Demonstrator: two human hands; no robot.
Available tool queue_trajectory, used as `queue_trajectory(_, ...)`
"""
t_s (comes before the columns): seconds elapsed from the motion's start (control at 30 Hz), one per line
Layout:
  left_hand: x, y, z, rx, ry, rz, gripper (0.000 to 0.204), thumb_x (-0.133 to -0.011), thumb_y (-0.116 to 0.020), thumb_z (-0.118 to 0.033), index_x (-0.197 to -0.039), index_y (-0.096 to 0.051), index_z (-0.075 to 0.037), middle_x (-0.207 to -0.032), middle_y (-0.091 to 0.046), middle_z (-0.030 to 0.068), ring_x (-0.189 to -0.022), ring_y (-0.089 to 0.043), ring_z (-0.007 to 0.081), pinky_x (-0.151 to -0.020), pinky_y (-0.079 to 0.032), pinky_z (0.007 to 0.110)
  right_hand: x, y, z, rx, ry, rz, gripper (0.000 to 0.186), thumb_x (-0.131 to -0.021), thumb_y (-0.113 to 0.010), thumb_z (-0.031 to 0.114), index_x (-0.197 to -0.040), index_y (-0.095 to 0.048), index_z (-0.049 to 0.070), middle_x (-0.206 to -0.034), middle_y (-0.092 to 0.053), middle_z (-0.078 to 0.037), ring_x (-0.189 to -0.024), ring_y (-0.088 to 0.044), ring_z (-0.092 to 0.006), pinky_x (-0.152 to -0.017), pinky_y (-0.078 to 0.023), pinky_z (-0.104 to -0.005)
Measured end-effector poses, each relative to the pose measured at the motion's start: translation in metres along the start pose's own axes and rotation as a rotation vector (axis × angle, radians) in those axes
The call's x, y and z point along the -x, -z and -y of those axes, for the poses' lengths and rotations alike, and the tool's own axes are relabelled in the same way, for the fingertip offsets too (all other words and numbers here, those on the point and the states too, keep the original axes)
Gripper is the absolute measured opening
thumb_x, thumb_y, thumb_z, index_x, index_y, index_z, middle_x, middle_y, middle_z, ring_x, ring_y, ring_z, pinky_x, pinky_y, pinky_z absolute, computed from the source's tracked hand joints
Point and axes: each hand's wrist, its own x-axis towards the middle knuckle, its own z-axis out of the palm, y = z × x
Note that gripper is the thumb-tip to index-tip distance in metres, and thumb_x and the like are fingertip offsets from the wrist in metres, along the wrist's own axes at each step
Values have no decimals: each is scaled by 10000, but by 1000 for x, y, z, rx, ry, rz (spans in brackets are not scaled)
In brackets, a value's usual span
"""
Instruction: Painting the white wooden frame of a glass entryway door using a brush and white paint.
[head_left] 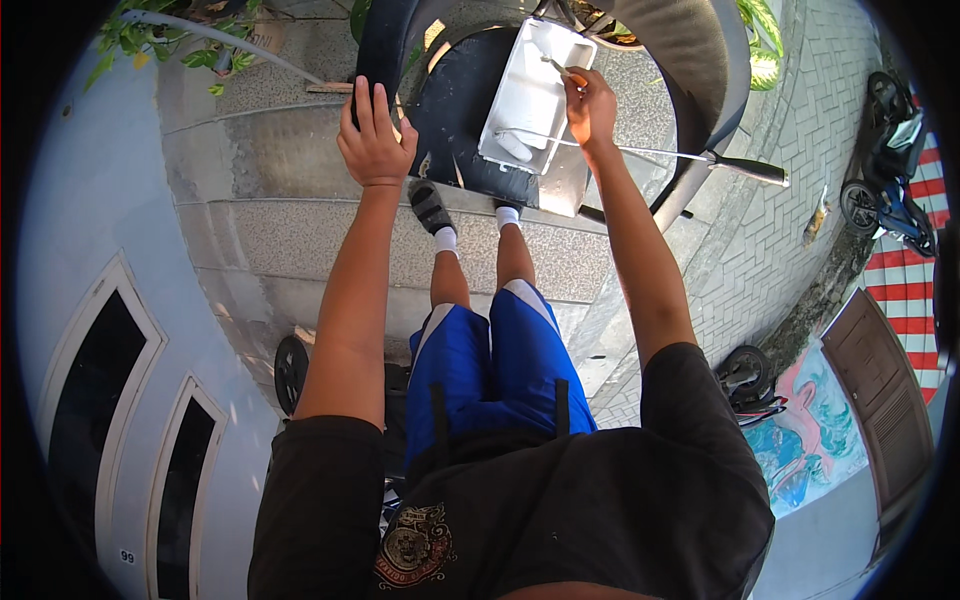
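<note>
My left hand (375, 137) rests with its fingers stretched out on the dark curved armrest (378, 50) of a chair. My right hand (592, 108) is closed round a small tool with an orange part (577, 80) and a thin pale end; its exact kind is too small to make out. Beneath that tool is a white rectangular tray (503, 95), lying on the black chair seat (455, 95). A paint roller with a white sleeve (514, 147) lies in the near end of the tray. Its rod passes under my right wrist to a black handle (752, 169) on the right.
The chair's grey curved backrest (690, 45) rises on the right. Leafy plants (215, 50) stand at the far left. Steps (300, 240) lie around my feet, with a blue-grey wall (130, 220) to the left and a parked motorbike (885, 165) on the right.
</note>
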Motion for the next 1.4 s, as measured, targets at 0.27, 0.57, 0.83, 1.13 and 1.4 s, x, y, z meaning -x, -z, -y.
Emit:
queue_trajectory(0.27,0,0,0,3,-1,-8,618,-858,-548,-301,-1439,-453,-113,-1533,-400,71,-1224,-494,311,-903,-440,412,36,2,4,117,153,171,149,-856,-669,121,-996,-704,82,-942,-661,-124,-808,-658,-362,-707,-519,-422)
queue_trajectory(0.57,0,0,-2,-33,6,-14,617,-851,-555,-311,-1429,-462,-116,-1529,-405,68,-1212,-502,306,-892,-446,408,-12,-2,-23,-199,-308,-37,218,-881,-699,157,-1039,-715,9,-857,-728,-134,-741,-676,-177,-703,-536,-303)
queue_trajectory(0.83,2,-4,-2,-31,5,-53,624,-825,-562,-340,-1413,-486,-146,-1524,-415,50,-1200,-505,309,-877,-449,410,-31,-15,-17,38,-208,-12,226,-850,-686,214,-987,-738,43,-902,-713,-202,-829,-702,-344,-764,-542,-396)
queue_trajectory(1.13,3,-5,-1,-25,17,-59,635,-814,-572,-357,-1414,-489,-165,-1524,-414,48,-1199,-506,308,-877,-454,411,-11,-7,-12,95,-13,-3,193,-844,-693,198,-969,-740,58,-930,-692,-187,-826,-683,-359,-756,-534,-427)
queue_trajectory(1.4,3,-3,-2,-18,32,-59,632,-809,-585,-354,-1406,-496,-167,-1523,-414,42,-1200,-506,300,-883,-455,409,39,0,6,192,102,197,163,-862,-665,172,-995,-732,108,-946,-663,-115,-833,-658,-366,-751,-522,-435)
